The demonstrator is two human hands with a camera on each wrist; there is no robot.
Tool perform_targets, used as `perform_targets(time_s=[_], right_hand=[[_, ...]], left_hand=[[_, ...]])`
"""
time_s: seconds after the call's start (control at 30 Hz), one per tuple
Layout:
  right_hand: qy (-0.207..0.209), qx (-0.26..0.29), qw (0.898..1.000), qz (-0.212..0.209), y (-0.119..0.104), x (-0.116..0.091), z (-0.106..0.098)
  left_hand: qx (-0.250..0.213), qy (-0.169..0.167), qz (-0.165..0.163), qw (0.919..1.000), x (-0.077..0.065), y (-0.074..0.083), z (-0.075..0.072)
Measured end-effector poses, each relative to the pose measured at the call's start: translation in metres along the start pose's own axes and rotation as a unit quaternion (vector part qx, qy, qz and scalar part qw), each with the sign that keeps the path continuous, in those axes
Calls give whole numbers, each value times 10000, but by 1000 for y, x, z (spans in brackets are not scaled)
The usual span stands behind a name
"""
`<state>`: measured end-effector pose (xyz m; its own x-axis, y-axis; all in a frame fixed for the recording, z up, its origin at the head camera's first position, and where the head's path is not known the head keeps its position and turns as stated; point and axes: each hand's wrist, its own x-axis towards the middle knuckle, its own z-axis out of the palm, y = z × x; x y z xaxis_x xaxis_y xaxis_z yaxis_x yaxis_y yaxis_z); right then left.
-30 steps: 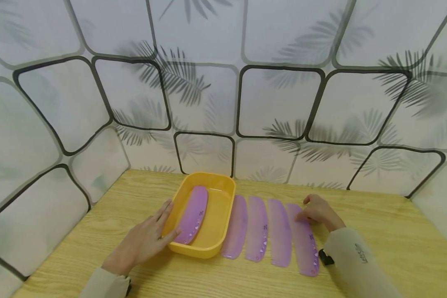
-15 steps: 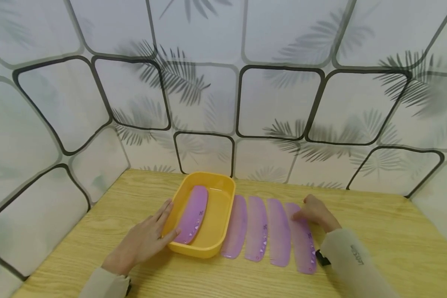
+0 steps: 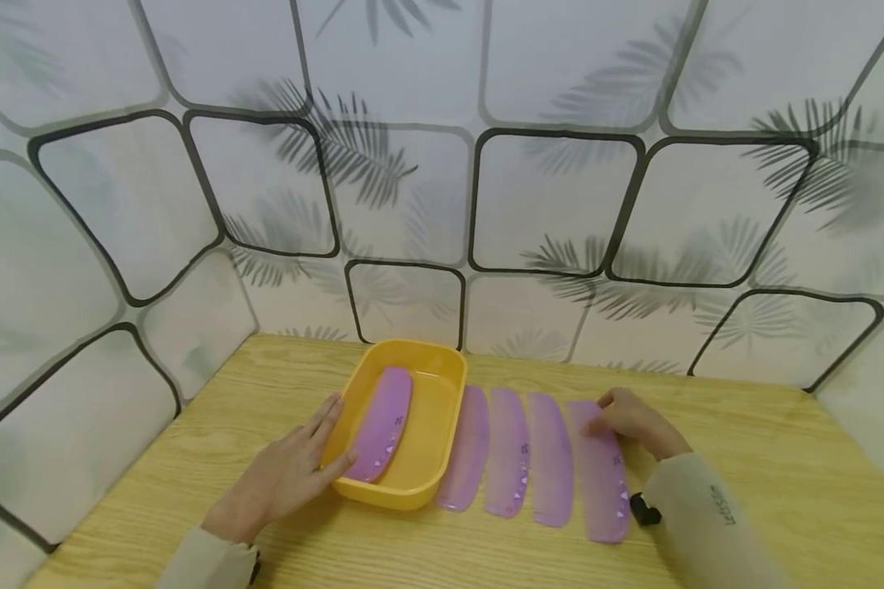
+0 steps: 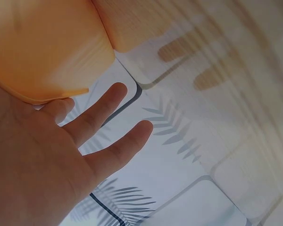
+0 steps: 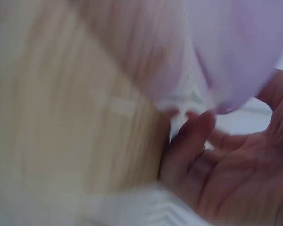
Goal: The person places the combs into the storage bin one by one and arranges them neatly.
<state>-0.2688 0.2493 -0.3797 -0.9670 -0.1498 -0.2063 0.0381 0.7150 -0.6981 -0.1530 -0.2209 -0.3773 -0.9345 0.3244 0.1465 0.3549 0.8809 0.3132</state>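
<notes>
In the head view, my left hand (image 3: 283, 470) lies along the left side of a yellow plastic tray (image 3: 430, 483), fingers straight and thumb over the near rim. The left wrist view has the fingers of that hand (image 4: 52, 150) spread beside the tray wall (image 4: 52, 52). One purple comb (image 3: 383, 425) leans inside the tray. My right hand (image 3: 637, 421) pinches the far end of the rightmost comb (image 3: 604, 483) with curled fingers. Blurred in the right wrist view, that comb (image 5: 240, 52) has its tip at the fingertips of the right hand (image 5: 226, 165).
Between the tray and the right hand, three more purple combs (image 3: 467, 450) lie side by side on the wood-grain table (image 3: 442, 556). A patterned wall covering (image 3: 552, 204) rises behind the table and along its left side.
The rightmost comb has shifted slightly left at its near end and stands straighter. My right hand moved a little left, then back right. My left hand and the tray have stayed put.
</notes>
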Motion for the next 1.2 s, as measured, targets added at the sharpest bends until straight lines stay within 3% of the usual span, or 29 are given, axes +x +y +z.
perform_targets(time_s=[0.1,0.2,0.3,0.73,1.2], right_hand=[[-287,994,9945,185,11,-3,-6],[-587,1992,9778,289,23,-4,-10],[-712,2451,9666,235,28,-6,-14],[-786,2906,9535,-140,24,-9,-26],[-867,3224,9416,-428,9,-4,-24]], left_hand=[[-21,-8,0,10000,1,0,1],[-22,-18,-16,10000,1,1,2],[-9,-8,-6,10000,1,1,2],[46,36,-21,10000,1,1,1],[4,3,-68,10000,1,2,0]])
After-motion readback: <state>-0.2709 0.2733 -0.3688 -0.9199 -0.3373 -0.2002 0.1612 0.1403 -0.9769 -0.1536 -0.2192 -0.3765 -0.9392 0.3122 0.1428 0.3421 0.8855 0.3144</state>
